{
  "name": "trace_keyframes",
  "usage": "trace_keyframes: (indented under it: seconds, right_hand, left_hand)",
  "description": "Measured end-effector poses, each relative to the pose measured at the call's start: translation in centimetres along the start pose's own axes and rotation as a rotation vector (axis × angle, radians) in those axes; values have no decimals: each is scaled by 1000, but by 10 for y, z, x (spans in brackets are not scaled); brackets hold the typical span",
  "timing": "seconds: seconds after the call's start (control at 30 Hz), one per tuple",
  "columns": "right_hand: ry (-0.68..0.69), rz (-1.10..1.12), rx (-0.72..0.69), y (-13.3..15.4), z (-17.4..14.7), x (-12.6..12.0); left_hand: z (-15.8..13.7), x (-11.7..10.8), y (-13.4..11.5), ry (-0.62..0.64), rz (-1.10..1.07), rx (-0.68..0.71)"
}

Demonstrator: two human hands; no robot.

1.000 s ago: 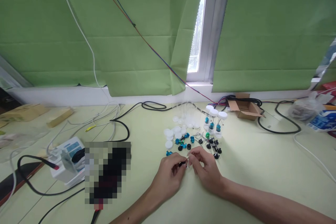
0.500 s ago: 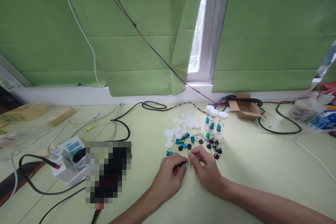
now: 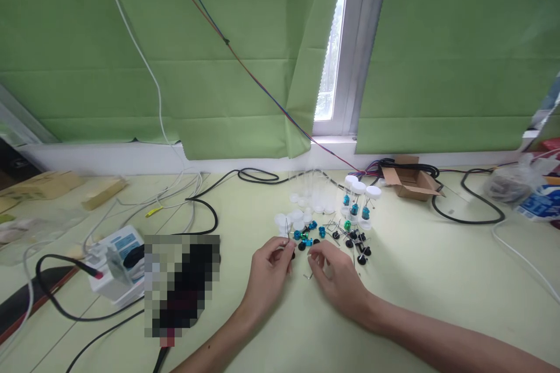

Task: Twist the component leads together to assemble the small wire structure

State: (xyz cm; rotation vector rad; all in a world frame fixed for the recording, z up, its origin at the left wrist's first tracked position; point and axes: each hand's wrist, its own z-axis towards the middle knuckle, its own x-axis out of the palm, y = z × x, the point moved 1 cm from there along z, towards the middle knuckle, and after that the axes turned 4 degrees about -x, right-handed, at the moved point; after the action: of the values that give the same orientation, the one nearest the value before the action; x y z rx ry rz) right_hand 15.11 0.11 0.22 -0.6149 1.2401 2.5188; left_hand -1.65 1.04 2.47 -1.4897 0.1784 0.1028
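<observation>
In the head view my left hand (image 3: pixel 269 271) pinches a thin dark metal rod (image 3: pixel 287 227), which points up from between thumb and index finger. A dark round piece shows just beyond those fingertips; whether it joins the rod I cannot tell. A little to the right, my right hand (image 3: pixel 339 274) is curled with its fingertips low over the table. Against them is a small bent metal piece (image 3: pixel 310 275), partly hidden. Beyond both hands lie blue metal fittings (image 3: pixel 322 232), a green fitting (image 3: pixel 347 225), black round knobs (image 3: pixel 361 259) and several thin metal rods.
White round caps (image 3: pixel 298 220) and clear tubes (image 3: pixel 324 198) stand behind the fittings. Capped tubes (image 3: pixel 366 213) with blue fittings inside are at the right. Farther back sits an open cardboard box (image 3: pixel 411 183). Cables and a white power strip (image 3: pixel 116 268) occupy the left.
My hands, together half a second ago, have drawn apart. The left moved left and slightly up, with the thin rod now upright in it. The right stays low, by the small bent metal piece.
</observation>
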Motion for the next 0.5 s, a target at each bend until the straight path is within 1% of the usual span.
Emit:
trace_keyframes:
  seconds: [0.1,0.23,0.37,0.5]
  right_hand:
    - [118,-110,-72,-2,-2,3]
    - [180,-173,-77,-6,-3,6]
    - [168,-190,-43,-9,-2,7]
    - [92,-174,-24,-9,0,6]
  left_hand:
    - [1,1,2,14,-46,-62]
    - [1,2,2,15,-37,-111]
    - [1,4,1,11,-28,-121]
    - [0,4,1,24,-29,-118]
